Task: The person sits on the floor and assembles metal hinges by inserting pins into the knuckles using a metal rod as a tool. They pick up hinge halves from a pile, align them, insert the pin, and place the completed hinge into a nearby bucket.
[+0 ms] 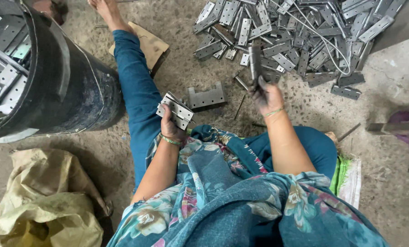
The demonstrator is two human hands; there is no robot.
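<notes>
Left hand: the left hand (171, 124) has its grip closed around a fanned stack of flat grey steel hinges (175, 110), rectangular plates with small punched holes, held above the lap.
Right hand: the right hand (266, 97) (its fingers dark with grime) is closed on a single folded grey metal hinge (255, 60), held upright, its upper end against the edge of the pile.
Pile: a loose heap of dull silver hinges (300, 36) lies on the rough concrete floor (387, 82), with a thin bent wire looping across it.
Between the hands: a squat grey metal block with a notched top (206, 97) sits on the floor, thin metal pins (240, 106) lying beside it.
Drum: a black round drum (72, 87) at the left holds more perforated hinge plates.
Sack: a crumpled yellowish woven sack (49, 206) lies at lower left.
</notes>
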